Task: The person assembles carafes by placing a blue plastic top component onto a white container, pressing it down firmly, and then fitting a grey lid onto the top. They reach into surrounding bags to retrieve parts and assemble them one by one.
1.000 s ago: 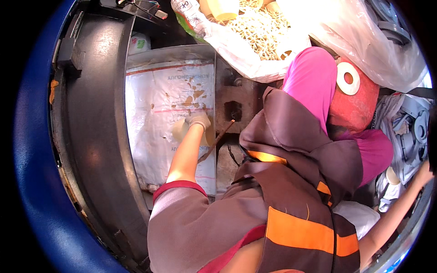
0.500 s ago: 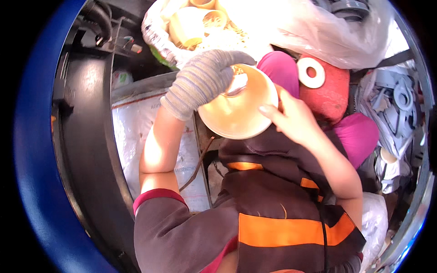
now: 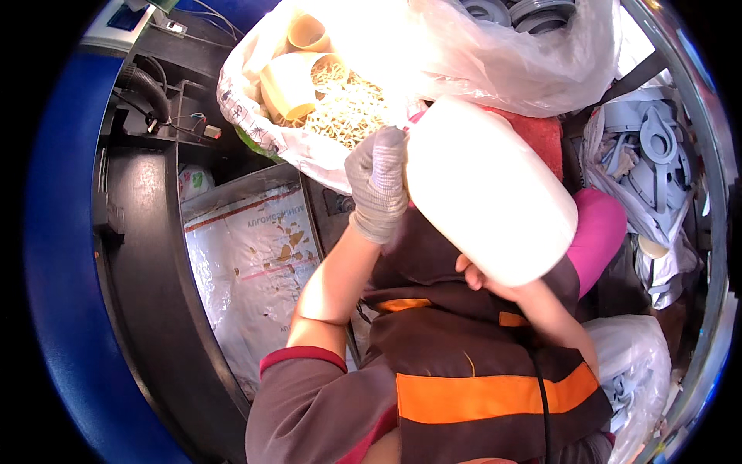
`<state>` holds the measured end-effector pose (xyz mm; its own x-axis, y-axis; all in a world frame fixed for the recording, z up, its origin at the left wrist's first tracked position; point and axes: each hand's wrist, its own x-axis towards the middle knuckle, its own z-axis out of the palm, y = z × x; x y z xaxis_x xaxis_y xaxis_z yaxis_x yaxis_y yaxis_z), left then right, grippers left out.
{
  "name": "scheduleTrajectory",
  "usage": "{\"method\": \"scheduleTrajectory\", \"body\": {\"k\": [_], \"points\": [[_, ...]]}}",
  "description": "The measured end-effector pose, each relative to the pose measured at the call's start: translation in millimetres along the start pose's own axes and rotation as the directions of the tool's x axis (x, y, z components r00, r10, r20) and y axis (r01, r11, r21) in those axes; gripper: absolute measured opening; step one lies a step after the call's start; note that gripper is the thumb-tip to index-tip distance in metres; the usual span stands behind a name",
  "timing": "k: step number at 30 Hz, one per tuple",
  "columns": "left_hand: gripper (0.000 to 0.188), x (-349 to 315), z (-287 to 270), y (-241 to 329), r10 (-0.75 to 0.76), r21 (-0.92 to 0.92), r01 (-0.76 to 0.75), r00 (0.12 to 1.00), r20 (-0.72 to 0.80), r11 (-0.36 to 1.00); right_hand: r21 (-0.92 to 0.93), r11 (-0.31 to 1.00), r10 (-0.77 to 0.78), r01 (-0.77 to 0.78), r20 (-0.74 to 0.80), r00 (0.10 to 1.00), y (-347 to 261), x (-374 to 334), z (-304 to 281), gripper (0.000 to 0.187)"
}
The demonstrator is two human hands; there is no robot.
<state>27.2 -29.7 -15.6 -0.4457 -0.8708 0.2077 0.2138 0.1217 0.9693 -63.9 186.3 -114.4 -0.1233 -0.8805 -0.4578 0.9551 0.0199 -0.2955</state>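
A smooth cream-white plastic container (image 3: 491, 189), cup-like and tapered, lies tilted across my lap with its outer wall toward me. My left hand (image 3: 379, 185), in a grey knitted glove, is closed at the container's upper left edge. Whether it also holds a small tool is hidden. My bare right hand (image 3: 495, 284) is under the container's lower end, its curled fingertips showing at the left and the rest covered by the container.
Beyond my hands, an open bag (image 3: 282, 147) holds yellowish cups (image 3: 290, 85) and curly shavings (image 3: 348, 112). Clear plastic with grey rings (image 3: 541, 11) lies at the top. Grey plastic parts (image 3: 657, 151) fill a bag at right. A dark machine frame (image 3: 147, 201) runs along the left.
The container has turned from its open mouth facing me to its outer side wall. My left hand has come out of the mouth to the edge; my right hand has moved lower, underneath.
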Motion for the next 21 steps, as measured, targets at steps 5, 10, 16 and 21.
{"method": "scheduleTrajectory", "body": {"k": [5,10,16,21], "points": [[0.026,12.8,0.9,34.4,-0.145,0.257,-0.052,0.712,0.687,0.965,-0.850,0.413,-0.627,0.327,-0.005,0.779,-74.5,-31.5,6.3,0.041],[0.015,-27.7,31.8,15.6,0.017,0.325,-0.473,0.586,0.810,0.819,-0.826,0.021,-0.431,0.564,0.501,0.750,-58.3,-24.1,35.6,0.029],[0.017,-6.8,15.6,16.7,-0.170,0.270,-0.299,0.321,0.932,0.915,-0.806,0.057,-0.593,0.589,0.447,0.669,-45.8,-20.7,56.7,0.017],[0.015,-14.2,-36.6,-28.7,-0.005,0.309,-0.115,0.931,0.364,0.944,-0.772,0.020,-0.582,0.636,0.508,0.635,-48.8,-26.7,57.2,0.011]]}}
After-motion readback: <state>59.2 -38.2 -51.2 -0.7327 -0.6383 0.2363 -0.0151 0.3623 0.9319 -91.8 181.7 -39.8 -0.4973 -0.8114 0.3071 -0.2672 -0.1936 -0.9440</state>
